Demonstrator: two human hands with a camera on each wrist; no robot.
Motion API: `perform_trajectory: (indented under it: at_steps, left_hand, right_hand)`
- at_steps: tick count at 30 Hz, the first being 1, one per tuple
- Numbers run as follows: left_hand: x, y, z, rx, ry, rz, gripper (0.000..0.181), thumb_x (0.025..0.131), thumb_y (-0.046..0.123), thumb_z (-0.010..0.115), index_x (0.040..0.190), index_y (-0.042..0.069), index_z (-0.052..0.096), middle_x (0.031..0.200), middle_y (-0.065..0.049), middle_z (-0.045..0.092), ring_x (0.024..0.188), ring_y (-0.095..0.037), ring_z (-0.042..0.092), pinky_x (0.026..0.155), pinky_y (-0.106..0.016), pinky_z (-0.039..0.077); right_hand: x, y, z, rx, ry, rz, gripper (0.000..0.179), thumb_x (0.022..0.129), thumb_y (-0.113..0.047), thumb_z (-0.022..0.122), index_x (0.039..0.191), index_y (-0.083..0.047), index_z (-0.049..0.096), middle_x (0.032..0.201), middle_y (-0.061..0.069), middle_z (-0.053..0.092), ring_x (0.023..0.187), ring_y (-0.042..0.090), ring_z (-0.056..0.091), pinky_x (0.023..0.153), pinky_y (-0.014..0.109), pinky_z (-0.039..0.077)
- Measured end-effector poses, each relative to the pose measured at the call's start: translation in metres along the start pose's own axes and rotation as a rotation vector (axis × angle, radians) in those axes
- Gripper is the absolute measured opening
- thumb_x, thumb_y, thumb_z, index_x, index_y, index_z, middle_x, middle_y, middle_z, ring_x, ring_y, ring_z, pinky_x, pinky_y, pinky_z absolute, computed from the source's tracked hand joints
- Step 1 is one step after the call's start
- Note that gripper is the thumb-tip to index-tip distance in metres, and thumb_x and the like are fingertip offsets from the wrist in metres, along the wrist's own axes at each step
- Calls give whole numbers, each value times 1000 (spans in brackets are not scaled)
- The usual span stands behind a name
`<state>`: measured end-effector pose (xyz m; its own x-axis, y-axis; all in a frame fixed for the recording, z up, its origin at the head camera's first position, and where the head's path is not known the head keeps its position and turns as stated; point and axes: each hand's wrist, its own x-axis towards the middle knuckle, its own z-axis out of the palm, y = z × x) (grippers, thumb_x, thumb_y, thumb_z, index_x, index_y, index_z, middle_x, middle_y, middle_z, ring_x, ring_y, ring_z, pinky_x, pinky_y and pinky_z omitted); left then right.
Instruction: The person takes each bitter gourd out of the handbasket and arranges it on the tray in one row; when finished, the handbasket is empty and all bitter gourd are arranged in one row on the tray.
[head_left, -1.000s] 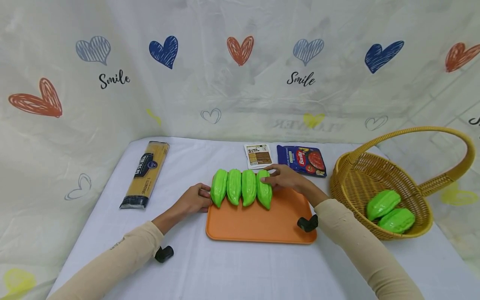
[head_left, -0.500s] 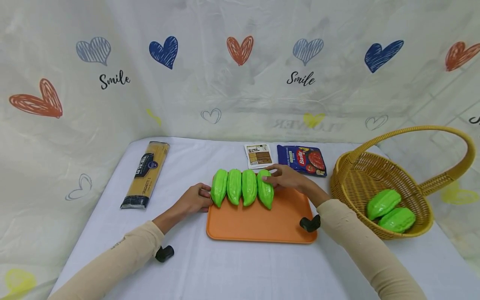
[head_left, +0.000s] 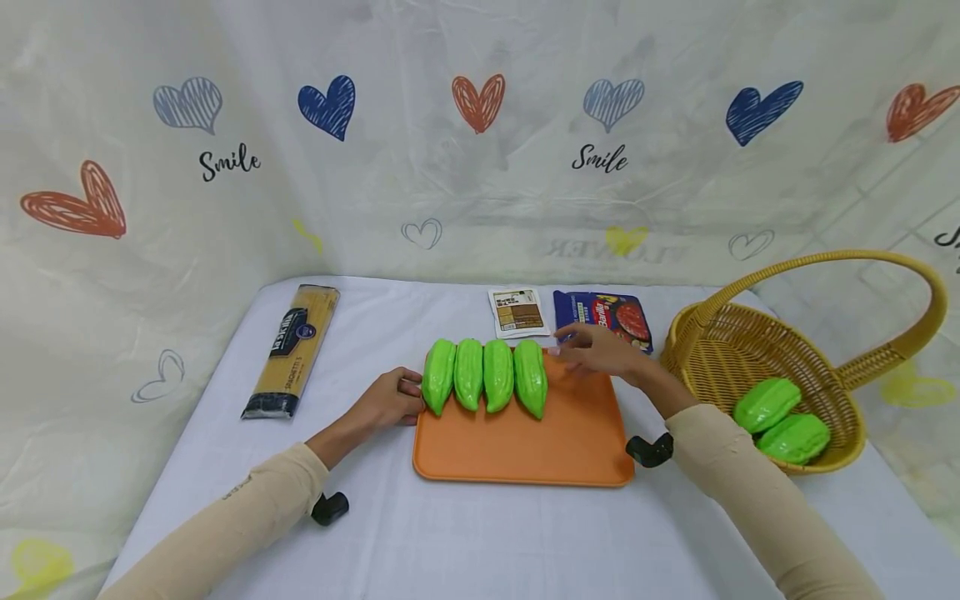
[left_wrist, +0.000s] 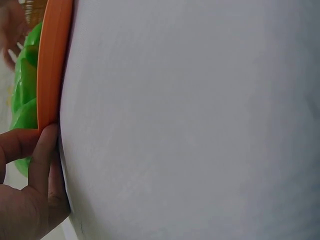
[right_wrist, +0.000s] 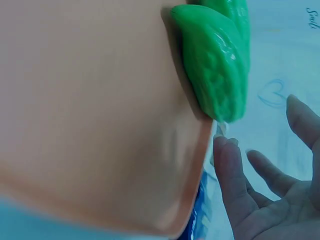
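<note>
gourds (head_left: 493, 377), ridged, line smooth tray (head_left: 522, 450); left hand (head_left: 388, 398) pinches rim (left_wrist: 53, 65), right hand (head_left: 597, 350) spreads empty

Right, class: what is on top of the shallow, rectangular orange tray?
Four glossy green, ridged, elongated vegetable shapes lie side by side toward the orange tray's far left. The surface directly beneath them is covered.

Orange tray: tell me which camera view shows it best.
The head view: most of the orange tray shows, including its near edge. The left wrist view gives only a strip of its outer side; the right wrist view, a cropped surface with one corner.
</note>
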<state>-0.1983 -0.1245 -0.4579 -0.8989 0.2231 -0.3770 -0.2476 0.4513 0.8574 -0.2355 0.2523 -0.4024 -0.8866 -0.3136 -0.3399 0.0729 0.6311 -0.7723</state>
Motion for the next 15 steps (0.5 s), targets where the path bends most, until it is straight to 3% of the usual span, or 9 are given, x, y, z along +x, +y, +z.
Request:
perform_trajectory:
  at_steps: [7, 15]
  left_hand:
    - [0, 0, 1, 8, 6, -6, 50, 88, 4, 68, 135, 2, 51, 116, -14, 58, 95, -21, 65, 76, -30, 62]
    - [-2, 1, 0, 17, 6, 0, 50, 88, 5, 67, 135, 1, 51, 116, -15, 58, 94, -20, 65, 75, -30, 62]
  right_hand:
    - [-33, 6, -18, -32, 32, 7, 66, 95, -42, 67, 145, -3, 47, 134, 25, 56, 108, 32, 68, 87, 42, 62]
    - [-75, 22, -39, 34, 29, -33, 61, 100, -28, 63, 146, 5, 40, 128, 28, 56, 103, 31, 67, 83, 40, 62]
